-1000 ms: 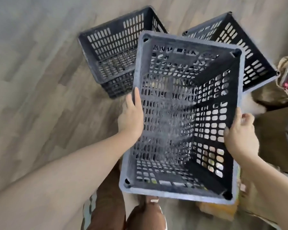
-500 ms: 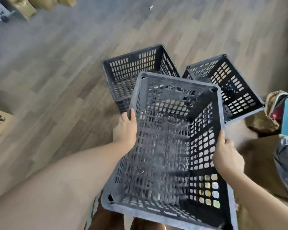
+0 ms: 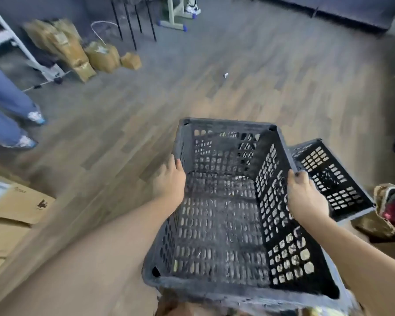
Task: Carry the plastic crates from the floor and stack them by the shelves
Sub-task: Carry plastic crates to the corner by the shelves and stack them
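1. At the crate's two long rims, the fingers [image 3: 177, 163] of the left hand [image 3: 169, 182] and those of the right hand [image 3: 304, 197] are curled closed over the edges, each hand clamped on its own side.
2. Between the hands, the black plastic crate [image 3: 228, 210] hangs empty, clear of the floor [image 3: 214, 87], its far end tipped slightly up.
3. Just behind the right hand, a second crate [image 3: 333, 181] rests on the floor; the third, visible a second ago, has left the view.
4. Change: the view has swung up from the crates toward the room, so the lift appears finished and the carry begun.
5. Far left, a white shelf frame [image 3: 12, 39] with brown parcels [image 3: 62, 46] beside it is the likely goal; another person's legs [image 3: 7, 106] stand near that route.
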